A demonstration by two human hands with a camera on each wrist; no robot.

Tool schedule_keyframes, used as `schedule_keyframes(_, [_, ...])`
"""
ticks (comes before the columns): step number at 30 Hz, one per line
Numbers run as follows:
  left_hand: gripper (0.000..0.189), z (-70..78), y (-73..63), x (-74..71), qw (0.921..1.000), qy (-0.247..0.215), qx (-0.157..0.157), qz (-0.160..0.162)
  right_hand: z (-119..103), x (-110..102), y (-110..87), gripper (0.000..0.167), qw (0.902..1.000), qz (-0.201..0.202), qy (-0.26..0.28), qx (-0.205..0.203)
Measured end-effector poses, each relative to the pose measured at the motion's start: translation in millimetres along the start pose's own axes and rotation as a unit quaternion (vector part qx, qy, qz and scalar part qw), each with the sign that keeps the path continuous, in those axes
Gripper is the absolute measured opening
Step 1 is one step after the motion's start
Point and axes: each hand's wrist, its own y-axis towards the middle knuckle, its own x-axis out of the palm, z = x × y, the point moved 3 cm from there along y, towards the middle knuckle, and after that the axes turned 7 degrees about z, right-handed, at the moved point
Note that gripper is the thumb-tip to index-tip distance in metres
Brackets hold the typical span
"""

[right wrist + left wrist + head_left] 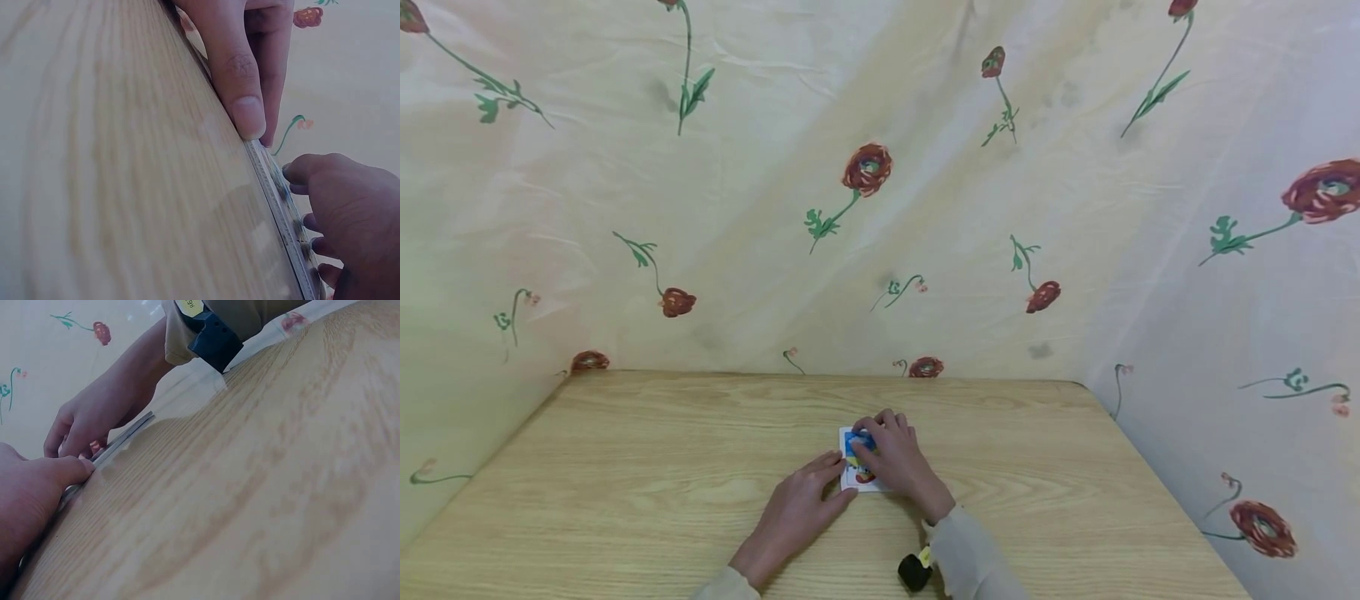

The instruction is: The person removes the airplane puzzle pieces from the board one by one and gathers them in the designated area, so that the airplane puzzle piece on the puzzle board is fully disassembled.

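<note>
A small flat picture board [847, 481] with a white border and a blue, yellow and red picture lies on the table. My left hand [802, 506] holds its near left corner, the thumb along the near edge and the fingers at the left side. Over the right part of the picture is my right hand [896, 457], its loosely bent fingertips touching the face and hiding much of it. From the right wrist view, the board's pale edge [275, 200] runs beneath the left thumb [249, 115], and the right fingers [322, 247] come down on its top.
The wood-grain table [662, 467] reaches back to a cream cloth [760, 167] printed with red flowers, which hangs behind and at both sides. A black wrist device [914, 573] with a yellow label sits at the right sleeve [973, 554].
</note>
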Motion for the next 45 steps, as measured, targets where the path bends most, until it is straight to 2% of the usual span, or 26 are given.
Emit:
schedule_keyframes(11, [0.046, 0.9, 0.8, -1.2, 0.9999, -0.008, -0.009, -0.004, -2.1, 1.3, 2.6, 0.021, 0.9996, -0.008, 0.003, 0.029])
schedule_keyframes(23, [0.046, 2.0, 1.1, -2.3, 0.9999, -0.009, -0.007, -0.003, 1.1, 5.4, 4.4, 0.020, 0.9989, -0.010, 0.018, 0.043])
schedule_keyframes(45, [0.046, 1.5, 0.4, -0.2, 1.0000, -0.004, 0.000, 0.000, -0.7, 5.8, 4.9, 0.022, 0.9984, -0.011, 0.032, 0.046])
